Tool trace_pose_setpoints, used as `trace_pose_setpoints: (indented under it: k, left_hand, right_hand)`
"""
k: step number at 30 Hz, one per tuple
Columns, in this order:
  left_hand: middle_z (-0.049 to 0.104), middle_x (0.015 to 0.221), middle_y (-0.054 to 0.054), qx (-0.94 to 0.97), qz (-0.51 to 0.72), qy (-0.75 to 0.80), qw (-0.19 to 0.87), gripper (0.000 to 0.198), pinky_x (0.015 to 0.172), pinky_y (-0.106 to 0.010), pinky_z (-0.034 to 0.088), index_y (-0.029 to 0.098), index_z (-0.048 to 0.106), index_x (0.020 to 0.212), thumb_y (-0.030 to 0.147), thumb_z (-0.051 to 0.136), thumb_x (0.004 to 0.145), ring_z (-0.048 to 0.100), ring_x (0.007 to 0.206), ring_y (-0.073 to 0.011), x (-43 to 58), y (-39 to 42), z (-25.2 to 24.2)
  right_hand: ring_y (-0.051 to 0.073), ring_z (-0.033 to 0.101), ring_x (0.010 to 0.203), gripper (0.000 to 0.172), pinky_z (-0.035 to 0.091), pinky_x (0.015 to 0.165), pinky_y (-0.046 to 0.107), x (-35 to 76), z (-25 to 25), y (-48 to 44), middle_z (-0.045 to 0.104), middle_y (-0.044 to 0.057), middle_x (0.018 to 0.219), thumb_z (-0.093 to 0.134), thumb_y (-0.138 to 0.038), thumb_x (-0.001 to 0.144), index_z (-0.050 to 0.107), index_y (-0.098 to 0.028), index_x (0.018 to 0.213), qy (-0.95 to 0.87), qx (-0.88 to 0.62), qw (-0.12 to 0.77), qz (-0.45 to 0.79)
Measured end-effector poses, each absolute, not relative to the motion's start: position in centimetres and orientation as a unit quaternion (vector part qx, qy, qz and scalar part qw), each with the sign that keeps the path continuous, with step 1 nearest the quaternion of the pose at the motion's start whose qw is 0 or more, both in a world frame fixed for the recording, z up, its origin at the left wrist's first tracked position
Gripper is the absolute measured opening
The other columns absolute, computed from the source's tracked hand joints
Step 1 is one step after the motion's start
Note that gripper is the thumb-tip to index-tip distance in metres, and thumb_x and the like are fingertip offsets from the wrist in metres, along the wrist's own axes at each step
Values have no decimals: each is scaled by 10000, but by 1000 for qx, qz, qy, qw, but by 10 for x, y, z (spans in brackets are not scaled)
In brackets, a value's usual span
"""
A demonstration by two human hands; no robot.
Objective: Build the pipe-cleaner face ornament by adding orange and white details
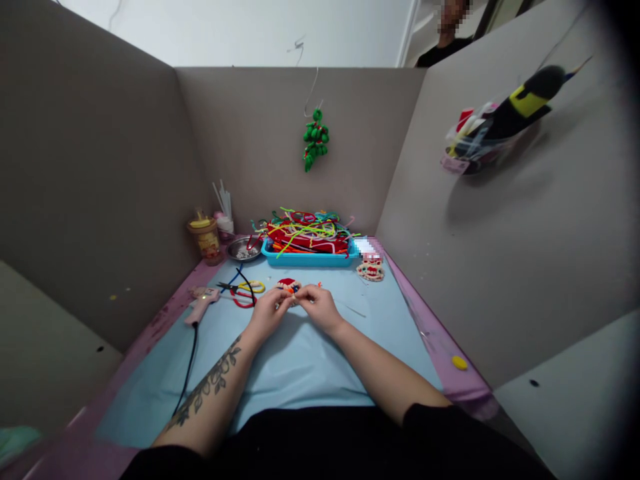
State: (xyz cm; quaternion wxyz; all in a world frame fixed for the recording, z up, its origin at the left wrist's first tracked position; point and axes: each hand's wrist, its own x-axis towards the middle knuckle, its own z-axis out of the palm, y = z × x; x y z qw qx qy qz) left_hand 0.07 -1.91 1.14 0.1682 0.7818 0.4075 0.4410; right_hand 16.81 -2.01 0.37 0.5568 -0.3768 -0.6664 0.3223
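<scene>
My left hand (269, 310) and my right hand (318, 305) meet over the light blue mat (300, 360), fingers pinched together. Between the fingertips is a small red and white pipe-cleaner piece (289, 285) with a bit of orange. Both hands grip it from either side. Just left of my left hand lie scissors (231, 288) and red and yellow pipe-cleaner loops (250, 293).
A blue tray (307, 257) heaped with coloured pipe cleaners stands at the back. A pink glue gun (201, 301) with a black cord lies at left, near a metal dish (243, 250) and a yellow-lidded cup (205, 239). A finished red-white piece (371, 269) is beside the tray. Grey partition walls enclose the desk; a green ornament (315, 140) hangs behind.
</scene>
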Motion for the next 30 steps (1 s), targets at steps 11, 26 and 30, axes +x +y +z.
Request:
trace_pose_setpoints:
  k: [11, 26, 30]
  left_hand:
    - [676, 802, -60, 712, 450, 433, 321, 233, 674, -267, 486, 135, 658, 823, 348, 566, 844, 624, 736, -171, 5, -17, 6]
    - [669, 983, -68, 776, 447, 414, 163, 173, 736, -293, 503, 186, 603, 1003, 282, 558, 866, 637, 853, -177, 0, -15, 2]
    - [696, 997, -71, 786, 454, 406, 110, 192, 791, -321, 507, 195, 630, 1011, 281, 604, 841, 647, 924, -202, -2, -16, 1]
  right_hand:
    - [175, 643, 763, 122, 517, 758, 316, 169, 6, -19, 703, 49, 785, 580, -192, 827, 685, -207, 766, -749, -339, 538, 185]
    - [179, 657, 766, 107, 527, 721, 298, 167, 1, -18, 704, 54, 826, 647, -266, 781, 702, -184, 824, -673, -388, 544, 316]
    - [170, 651, 750, 107, 524, 718, 296, 166, 3, -20, 697, 48, 820, 636, -262, 777, 684, -182, 830, -673, -382, 549, 315]
